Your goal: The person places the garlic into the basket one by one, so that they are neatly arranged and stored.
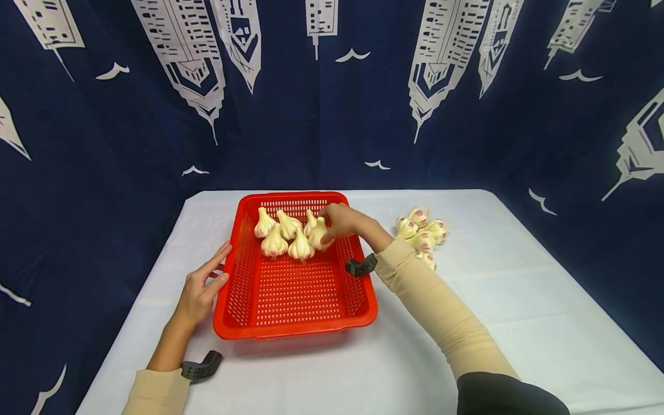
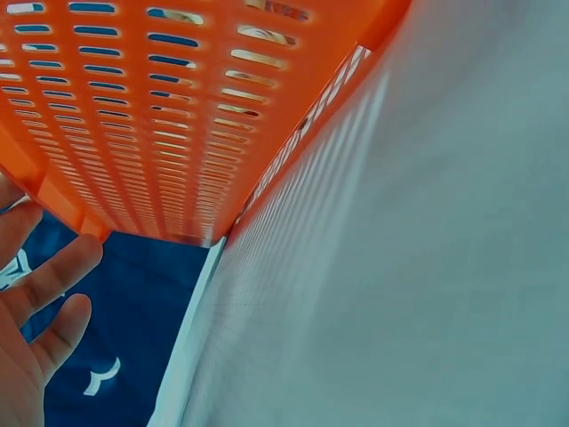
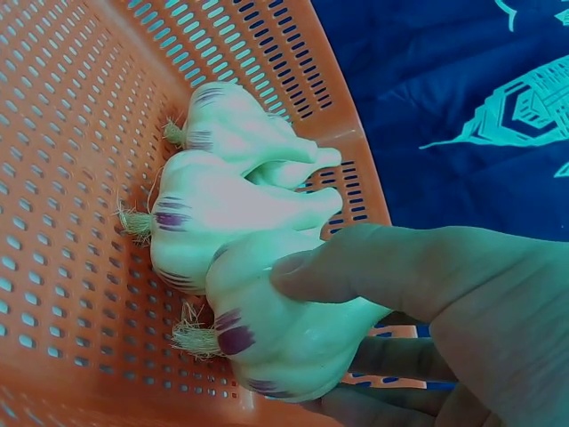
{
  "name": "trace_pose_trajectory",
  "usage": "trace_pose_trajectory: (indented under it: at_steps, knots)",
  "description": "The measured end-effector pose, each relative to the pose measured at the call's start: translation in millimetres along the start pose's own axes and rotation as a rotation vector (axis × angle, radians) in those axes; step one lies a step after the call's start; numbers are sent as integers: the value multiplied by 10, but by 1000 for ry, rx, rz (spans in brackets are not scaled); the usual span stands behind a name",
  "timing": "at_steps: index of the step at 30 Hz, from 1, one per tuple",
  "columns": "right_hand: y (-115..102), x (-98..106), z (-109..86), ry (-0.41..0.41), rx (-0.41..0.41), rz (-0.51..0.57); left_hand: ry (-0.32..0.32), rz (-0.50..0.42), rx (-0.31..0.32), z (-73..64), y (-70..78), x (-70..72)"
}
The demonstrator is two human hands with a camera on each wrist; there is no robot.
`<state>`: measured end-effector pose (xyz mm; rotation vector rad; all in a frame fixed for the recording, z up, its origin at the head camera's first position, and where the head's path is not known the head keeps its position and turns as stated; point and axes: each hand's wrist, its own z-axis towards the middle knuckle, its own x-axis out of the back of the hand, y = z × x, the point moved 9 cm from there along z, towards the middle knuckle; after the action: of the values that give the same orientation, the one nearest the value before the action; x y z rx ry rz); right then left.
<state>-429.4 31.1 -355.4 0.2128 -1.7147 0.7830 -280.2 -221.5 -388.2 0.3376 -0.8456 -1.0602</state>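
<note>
The right hand (image 1: 342,221) grips a garlic bulb (image 1: 319,236) between thumb and fingers inside the red basket (image 1: 298,297), beside the other bulbs (image 1: 274,244) toward its far end; the left hand (image 1: 199,293), fingers extended, touches the basket's left rim; more garlic (image 1: 423,241) lies clustered on the white tablecloth (image 1: 519,300) to the right, a navy curtain (image 1: 311,127) behind

1. A staged recording place is suggested; more cannot be told.
2. A white-covered table (image 1: 519,311) is shown.
3. It is surrounded on three sides by dark blue fabric (image 1: 311,124), printed with white towers (image 1: 447,52) turned upside down.
</note>
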Motion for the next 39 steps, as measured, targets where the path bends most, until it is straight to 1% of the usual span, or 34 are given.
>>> trace_pose_trajectory:
  at_steps: [5, 10, 19, 27, 33, 39]
  knots:
    - [6, -7, 5, 7, -13, -28, -4, -4, 11, 2, -4, -10]
    - [0, -52, 27, -5, -14, -80, -7, 2, 20, 0, -8, -19]
    - [-46, -194, 72, -90, -24, -158, -8, 18, 15, -2, -12, -12]
    - [-67, -238, 87, -104, -13, -174, -5, 3, 10, 13, -2, -4]
    - [-42, -259, 86, -132, -54, -211, -7, 8, 6, 10, -7, -6]
    - [-34, -249, 88, -126, -74, -235, -10, 3, 3, 9, -4, -9]
